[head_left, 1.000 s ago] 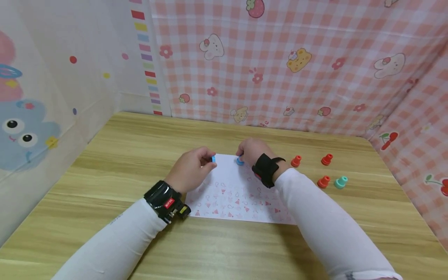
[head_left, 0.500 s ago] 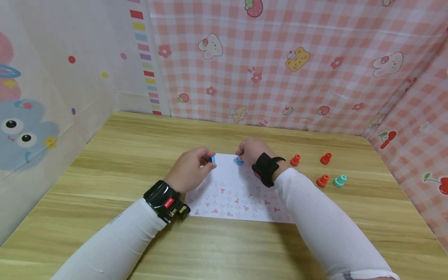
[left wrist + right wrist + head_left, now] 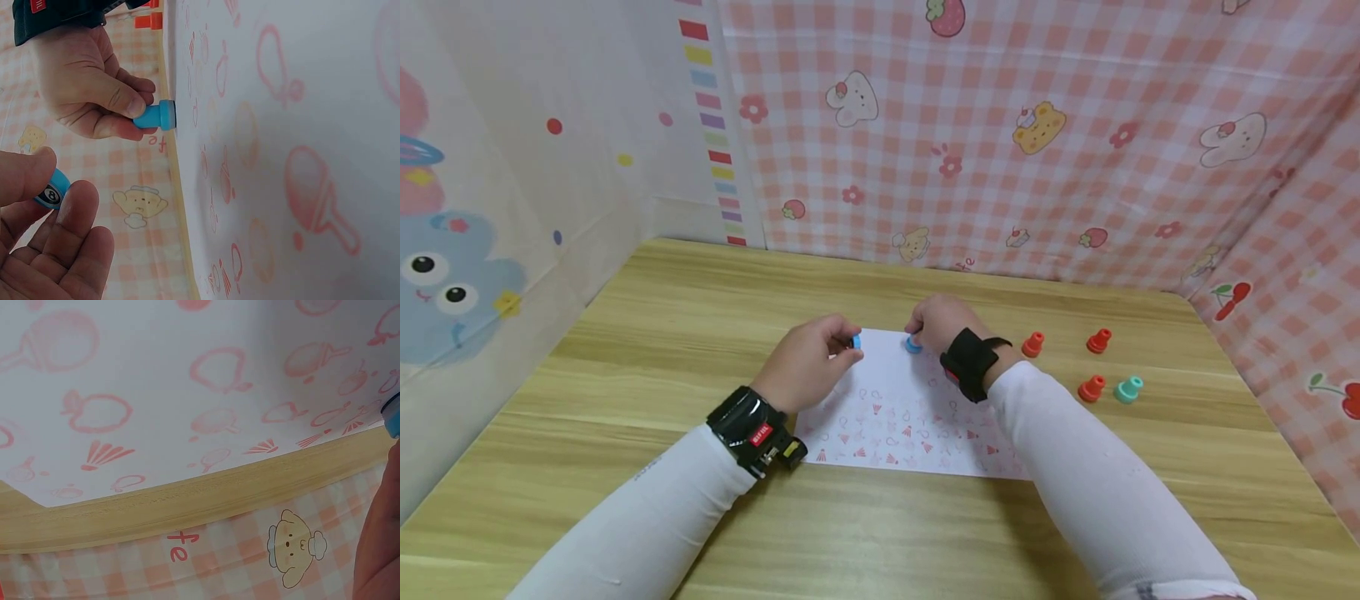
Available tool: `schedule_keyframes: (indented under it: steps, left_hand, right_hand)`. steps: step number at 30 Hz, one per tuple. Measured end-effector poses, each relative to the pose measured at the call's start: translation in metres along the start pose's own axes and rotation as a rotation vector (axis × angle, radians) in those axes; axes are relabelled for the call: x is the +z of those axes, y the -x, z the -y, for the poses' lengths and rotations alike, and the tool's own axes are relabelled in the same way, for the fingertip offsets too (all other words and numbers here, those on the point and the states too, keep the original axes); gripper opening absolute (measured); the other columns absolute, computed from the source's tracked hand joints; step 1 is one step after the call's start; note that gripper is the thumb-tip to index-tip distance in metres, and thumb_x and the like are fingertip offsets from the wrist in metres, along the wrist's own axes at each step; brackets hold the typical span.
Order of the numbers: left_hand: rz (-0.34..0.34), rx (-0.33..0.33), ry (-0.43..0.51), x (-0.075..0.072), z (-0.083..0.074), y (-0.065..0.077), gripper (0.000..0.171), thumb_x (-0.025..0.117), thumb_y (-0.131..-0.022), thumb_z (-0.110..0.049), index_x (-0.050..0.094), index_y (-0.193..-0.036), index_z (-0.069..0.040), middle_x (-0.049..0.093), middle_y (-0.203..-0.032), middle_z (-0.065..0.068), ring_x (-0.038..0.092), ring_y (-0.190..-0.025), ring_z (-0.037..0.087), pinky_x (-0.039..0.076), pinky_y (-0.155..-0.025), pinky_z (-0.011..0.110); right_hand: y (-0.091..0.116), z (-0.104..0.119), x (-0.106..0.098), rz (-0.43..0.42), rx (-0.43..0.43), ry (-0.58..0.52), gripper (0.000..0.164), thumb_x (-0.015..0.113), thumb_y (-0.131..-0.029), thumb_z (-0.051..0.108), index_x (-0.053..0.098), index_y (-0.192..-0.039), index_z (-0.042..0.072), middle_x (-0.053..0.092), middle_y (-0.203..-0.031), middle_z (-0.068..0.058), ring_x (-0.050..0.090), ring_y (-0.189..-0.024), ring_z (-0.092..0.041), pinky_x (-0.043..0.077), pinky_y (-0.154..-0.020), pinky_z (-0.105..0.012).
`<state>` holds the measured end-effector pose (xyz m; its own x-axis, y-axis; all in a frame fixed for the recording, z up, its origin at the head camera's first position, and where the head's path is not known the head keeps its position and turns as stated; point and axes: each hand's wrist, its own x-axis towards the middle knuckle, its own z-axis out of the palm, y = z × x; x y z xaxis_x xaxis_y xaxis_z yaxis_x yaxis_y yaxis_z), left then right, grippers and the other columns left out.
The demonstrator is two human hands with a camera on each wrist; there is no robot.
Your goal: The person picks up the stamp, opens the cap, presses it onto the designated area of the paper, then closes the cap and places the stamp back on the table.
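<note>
My left hand (image 3: 808, 362) pinches a small blue cap (image 3: 53, 189) with an 8-ball picture on its end, over the left edge of the white paper (image 3: 895, 375). The right hand (image 3: 951, 325) grips a blue stamp (image 3: 156, 115) by its narrow handle, thumb along its side. That stamp stands upright, its wide base down at the paper near the far edge. Pink, red and faint orange prints cover much of the sheet, with shuttlecocks and paddles among them. In the right wrist view only part of the blue stamp (image 3: 392, 419) shows, at the right border.
To the right of the paper stand several capped stamps on the wooden table (image 3: 820, 533): a red stamp (image 3: 1033, 344), another red stamp (image 3: 1100, 340), a third red stamp (image 3: 1092, 388) and a teal stamp (image 3: 1129, 389). Checked cloth (image 3: 1075, 192) hangs behind the table.
</note>
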<state>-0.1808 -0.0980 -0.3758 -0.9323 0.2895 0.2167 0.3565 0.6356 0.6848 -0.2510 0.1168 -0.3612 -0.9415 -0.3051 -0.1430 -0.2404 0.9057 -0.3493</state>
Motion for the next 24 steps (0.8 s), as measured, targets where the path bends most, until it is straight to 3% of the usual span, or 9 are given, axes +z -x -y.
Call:
schedule_keyframes:
  steps: [24]
  left_hand:
    - [0.001,-0.006,-0.004,-0.0002,-0.0004,0.0003,0.019,0.066,-0.089,-0.025,0.061,-0.107,-0.018,0.062,-0.087,-0.011,0.054,-0.078,0.006,0.048,-0.068,0.032]
  right_hand:
    - [0.0021,0.0002,0.0018,-0.014,0.004,-0.029,0.009,0.073,-0.082,0.013,0.074,-0.09,0.012,0.067,-0.086,0.0,0.053,-0.079,-0.017,0.048,-0.075,-0.032]
